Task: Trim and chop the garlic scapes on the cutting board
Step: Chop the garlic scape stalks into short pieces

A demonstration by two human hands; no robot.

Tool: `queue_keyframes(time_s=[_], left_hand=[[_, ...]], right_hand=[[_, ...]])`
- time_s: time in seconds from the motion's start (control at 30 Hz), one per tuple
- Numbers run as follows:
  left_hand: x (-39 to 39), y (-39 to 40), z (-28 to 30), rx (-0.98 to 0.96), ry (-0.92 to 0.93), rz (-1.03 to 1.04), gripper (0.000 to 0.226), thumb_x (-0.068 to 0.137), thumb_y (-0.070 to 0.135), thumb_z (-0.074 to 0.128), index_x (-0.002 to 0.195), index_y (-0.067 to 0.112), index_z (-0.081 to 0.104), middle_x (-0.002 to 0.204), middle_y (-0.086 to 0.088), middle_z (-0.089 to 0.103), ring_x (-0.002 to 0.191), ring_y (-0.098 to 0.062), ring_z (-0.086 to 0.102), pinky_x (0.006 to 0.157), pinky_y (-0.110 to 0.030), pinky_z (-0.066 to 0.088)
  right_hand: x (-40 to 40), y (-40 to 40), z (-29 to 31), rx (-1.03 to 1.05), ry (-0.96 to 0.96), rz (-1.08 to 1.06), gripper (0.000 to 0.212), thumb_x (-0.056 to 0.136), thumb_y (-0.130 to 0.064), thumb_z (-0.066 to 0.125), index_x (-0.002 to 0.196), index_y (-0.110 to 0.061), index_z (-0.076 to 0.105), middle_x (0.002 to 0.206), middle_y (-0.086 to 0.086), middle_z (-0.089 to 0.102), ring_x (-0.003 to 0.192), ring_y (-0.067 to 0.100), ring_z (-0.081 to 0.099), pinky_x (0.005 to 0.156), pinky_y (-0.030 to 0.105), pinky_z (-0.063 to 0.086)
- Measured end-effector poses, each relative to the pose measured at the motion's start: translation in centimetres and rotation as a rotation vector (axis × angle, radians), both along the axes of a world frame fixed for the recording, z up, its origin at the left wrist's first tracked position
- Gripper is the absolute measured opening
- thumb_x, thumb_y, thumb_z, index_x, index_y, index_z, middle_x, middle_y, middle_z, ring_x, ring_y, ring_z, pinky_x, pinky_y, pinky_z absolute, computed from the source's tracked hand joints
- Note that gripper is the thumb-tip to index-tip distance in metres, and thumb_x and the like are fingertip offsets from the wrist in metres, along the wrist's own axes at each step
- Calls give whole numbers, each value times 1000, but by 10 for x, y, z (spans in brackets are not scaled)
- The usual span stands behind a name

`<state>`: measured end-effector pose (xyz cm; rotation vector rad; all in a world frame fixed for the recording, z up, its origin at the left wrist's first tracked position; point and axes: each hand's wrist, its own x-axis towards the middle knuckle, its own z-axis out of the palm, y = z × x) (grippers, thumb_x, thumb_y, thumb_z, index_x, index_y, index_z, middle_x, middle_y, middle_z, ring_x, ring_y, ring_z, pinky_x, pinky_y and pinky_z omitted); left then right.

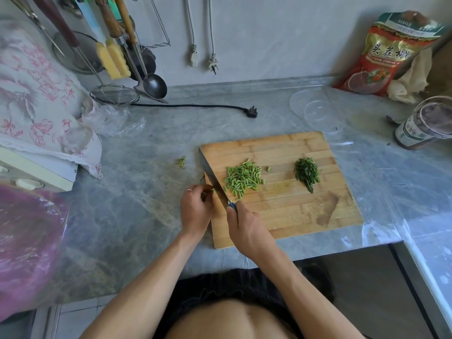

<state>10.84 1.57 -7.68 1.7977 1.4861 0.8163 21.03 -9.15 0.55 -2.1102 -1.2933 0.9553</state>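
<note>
Garlic scapes [243,178] lie mostly chopped in a loose pile of short pale-green pieces near the middle of the cutting board [288,211], toward its 9 o'clock side. At 3 o'clock from that pile, well apart, sits a smaller heap of darker green trimmings [307,172]. The left hand [195,209], at the board's 9 o'clock edge, pinches what looks like a last short stub of scape, fingers curled around it. The right hand [247,228] grasps the handle of a cleaver [214,178], whose blade runs from the hand toward 11 o'clock, just beside the left fingertips and touching the pile's edge. The step in hand appears to be the final cuts, with the task nearly done. The next move likely calls for a careful chop with the left fingers tucked clear. A few stray pieces [181,162] rest on the grey table [146,148] at 9 o'clock from the board.
</note>
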Motion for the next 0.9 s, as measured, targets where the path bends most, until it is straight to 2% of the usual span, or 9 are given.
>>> queue_keyframes(time_s=[0.1,0.2,0.23,0.33,0.4,0.53,0.67,0.8,0.9], left_hand=[[1,1,3,6,-7,-14,15,82,-1,65,88,9,75,83,-5,70,78,-15,63,66,-3,37],[1,1,3,-2,-21,-15,16,83,-1,64,87,11,75,82,-2,70,77,-12,62,66,-5,40],[1,0,2,-5,-29,-16,16,83,1,64,87,12,75,82,-1,71,76,-11,62,66,-8,42],[0,0,-2,-26,-50,-5,16,83,4,63,86,13,75,80,1,72,75,-13,67,65,-28,51],[1,-2,-1,-17,-65,12,16,81,6,62,85,13,75,79,1,72,73,-14,67,64,-32,52],[1,-6,7,-3,-98,-14,17,80,11,60,83,14,76,78,1,72,70,-11,65,63,-29,49],[-3,-5,5,15,-75,-55,18,81,15,58,85,14,76,79,2,72,72,-13,65,63,-31,50],[-5,-6,5,39,-81,-66,13,80,6,66,85,14,75,80,4,70,73,-7,63,64,-24,49],[-7,-7,4,-20,-79,16,13,81,12,71,92,17,76,90,5,64,79,-11,65,68,-25,52]], right_hand=[[-1,0,-4,-37,-37,19,29,104,-36,32,87,-14,36,63,4,43,48,20,35,43,27,22],[-2,3,-2,-92,-127,85,23,104,-36,28,103,-16,41,68,-3,39,58,19,41,46,24,25],[-3,2,-1,-78,-119,93,23,104,-35,29,102,-15,40,66,-2,40,56,21,42,45,25,25],[-6,3,-1,-10,-113,123,24,105,-35,29,93,-14,35,57,4,42,42,21,36,40,28,21],[-7,9,-3,-4,-108,107,24,105,-35,30,93,-14,34,55,5,42,41,22,36,40,31,21],[-10,22,-10,15,-86,87,25,104,-36,30,96,-13,35,55,5,43,42,24,39,41,31,22],[-13,19,-13,36,-99,67,23,104,-36,31,96,-15,35,52,3,42,41,24,38,39,31,24],[-14,18,-15,41,-89,34,24,104,-35,32,96,-12,36,52,2,41,40,21,35,38,32,23],[-14,18,-16,40,-83,24,26,104,-35,32,99,-10,38,53,4,42,41,22,36,38,33,26]])
